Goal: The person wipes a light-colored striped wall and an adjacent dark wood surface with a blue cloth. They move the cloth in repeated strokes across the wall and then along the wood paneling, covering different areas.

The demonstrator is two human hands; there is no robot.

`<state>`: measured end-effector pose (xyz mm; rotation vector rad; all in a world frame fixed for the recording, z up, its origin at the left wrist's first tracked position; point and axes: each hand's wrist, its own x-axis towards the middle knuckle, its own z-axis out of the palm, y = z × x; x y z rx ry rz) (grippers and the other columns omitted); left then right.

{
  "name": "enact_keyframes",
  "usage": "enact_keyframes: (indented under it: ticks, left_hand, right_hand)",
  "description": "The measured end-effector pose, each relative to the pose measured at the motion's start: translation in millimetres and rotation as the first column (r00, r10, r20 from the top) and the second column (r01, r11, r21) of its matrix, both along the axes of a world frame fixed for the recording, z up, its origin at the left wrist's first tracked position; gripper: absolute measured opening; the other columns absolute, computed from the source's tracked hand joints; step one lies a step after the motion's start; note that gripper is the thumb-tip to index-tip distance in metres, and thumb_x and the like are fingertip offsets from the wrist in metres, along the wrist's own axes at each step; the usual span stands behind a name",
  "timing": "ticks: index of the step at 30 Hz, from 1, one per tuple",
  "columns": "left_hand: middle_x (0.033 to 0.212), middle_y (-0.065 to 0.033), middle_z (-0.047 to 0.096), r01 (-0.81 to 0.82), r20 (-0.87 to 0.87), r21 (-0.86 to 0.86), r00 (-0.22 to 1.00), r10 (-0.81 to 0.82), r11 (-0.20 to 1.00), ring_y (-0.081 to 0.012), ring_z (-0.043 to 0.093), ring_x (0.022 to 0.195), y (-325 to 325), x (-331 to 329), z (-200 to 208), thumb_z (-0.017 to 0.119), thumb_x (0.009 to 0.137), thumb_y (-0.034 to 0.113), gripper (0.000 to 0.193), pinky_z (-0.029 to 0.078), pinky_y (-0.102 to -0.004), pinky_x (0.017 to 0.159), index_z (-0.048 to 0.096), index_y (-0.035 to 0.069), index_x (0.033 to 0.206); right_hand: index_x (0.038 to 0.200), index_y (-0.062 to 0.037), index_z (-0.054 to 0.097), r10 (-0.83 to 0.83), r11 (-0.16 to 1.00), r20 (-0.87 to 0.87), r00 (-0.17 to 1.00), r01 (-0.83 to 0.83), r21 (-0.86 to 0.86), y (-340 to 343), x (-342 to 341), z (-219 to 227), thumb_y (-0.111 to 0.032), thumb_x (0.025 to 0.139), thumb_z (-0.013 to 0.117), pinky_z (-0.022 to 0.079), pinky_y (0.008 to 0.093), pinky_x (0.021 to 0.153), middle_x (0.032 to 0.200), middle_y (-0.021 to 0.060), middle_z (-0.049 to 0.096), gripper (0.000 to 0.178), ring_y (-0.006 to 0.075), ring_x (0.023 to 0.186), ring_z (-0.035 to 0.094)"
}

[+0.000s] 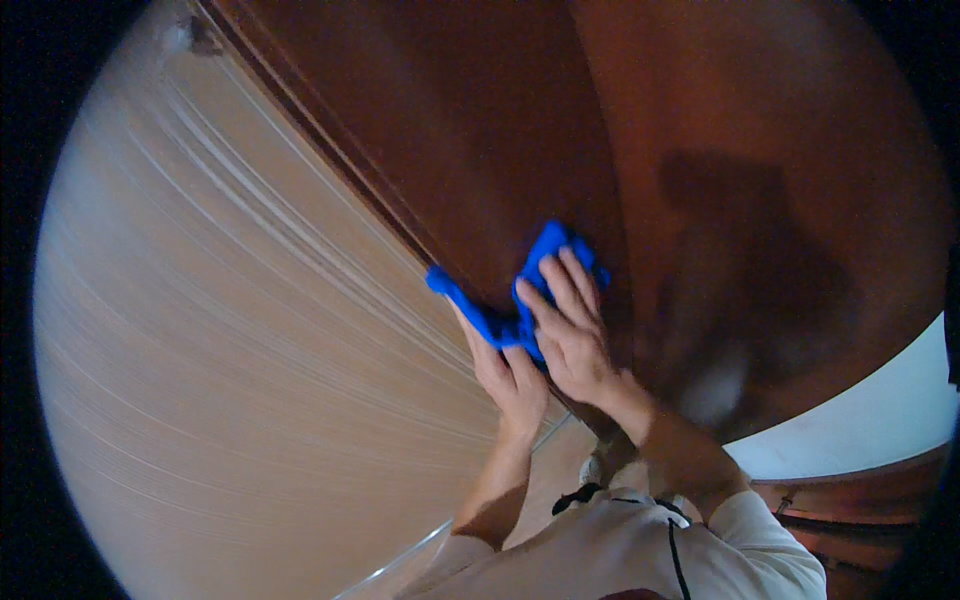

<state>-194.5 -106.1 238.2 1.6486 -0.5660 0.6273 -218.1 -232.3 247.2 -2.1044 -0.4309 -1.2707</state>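
A bright blue cloth (pixel 552 240) lies against a dark brown, smooth panel (pixel 470 120) with a wood-like look. On top of it rests my right hand (pixel 575 340), fingers stretched and pressing the cloth to the surface. My left hand (pixel 508 382) has the other end of the same cloth along its fingers, at the panel's left edge. The cloth runs between both hands. Part of the left fingers is hidden by it.
A raised trim (pixel 330 130) borders the panel on the left. Beyond it spreads a pale beige, finely lined surface (pixel 250 360). A redder brown panel (pixel 800 100) carries a shadow at right. A white curved surface (pixel 860 410) shows at lower right.
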Motion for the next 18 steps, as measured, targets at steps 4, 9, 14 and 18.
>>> enact_keyframes:
  ticks: [4,9,14,18]
  left_hand:
    - [0.165,-0.02,0.033,-0.054,0.063,0.015,0.997,0.053,0.998,-0.0275,0.032,0.151,-14.3,-32.0,-27.9,0.044,0.105,0.006,0.056,0.026,-0.0373,0.121,0.031,-0.004,0.159]
    - [0.165,-0.0198,0.032,-0.087,0.188,-0.018,0.978,0.089,0.996,-0.0265,0.033,0.15,-33.1,-18.9,23.1,0.047,0.106,0.007,0.059,0.027,-0.0368,0.12,0.026,-0.003,0.161]
    - [0.169,-0.0228,0.022,0.038,0.267,-0.091,0.964,-0.012,0.995,-0.0338,0.025,0.155,-43.2,12.1,70.2,0.05,0.104,0.005,0.061,0.022,-0.041,0.124,0.027,-0.004,0.16]
    - [0.168,-0.024,0.025,-0.011,0.07,-0.042,0.997,0.014,0.999,-0.0344,0.026,0.155,-43.1,-5.9,30.7,0.044,0.104,0.003,0.053,0.023,-0.0405,0.123,0.034,-0.007,0.156]
  right_hand:
    - [0.149,-0.0053,0.053,-0.038,0.995,-0.025,0.999,0.04,0.087,-11.2,-22.7,-42.7,-0.008,0.097,0.059,0.026,0.0546,0.121,0.163,0.0225,0.034,0.053,0.0456,0.15,0.03]
    - [0.152,-0.0033,0.048,-0.118,0.968,-0.033,0.992,0.122,0.218,-47.9,-1.5,-1.9,-0.011,0.102,0.054,0.025,0.0519,0.123,0.164,0.0249,0.031,0.05,0.0457,0.151,0.028]
    - [0.146,-0.0033,0.056,-0.118,0.99,0.128,0.985,0.106,0.096,-56.8,23.9,68.8,-0.007,0.098,0.057,0.027,0.0528,0.12,0.159,0.0239,0.041,0.048,0.0458,0.148,0.034]
    - [0.142,-0.008,0.062,0.006,0.994,0.134,0.991,0.009,-0.113,-39.3,-0.5,40.2,-0.01,0.096,0.058,0.032,0.0547,0.114,0.157,0.0208,0.045,0.046,0.0447,0.146,0.038]
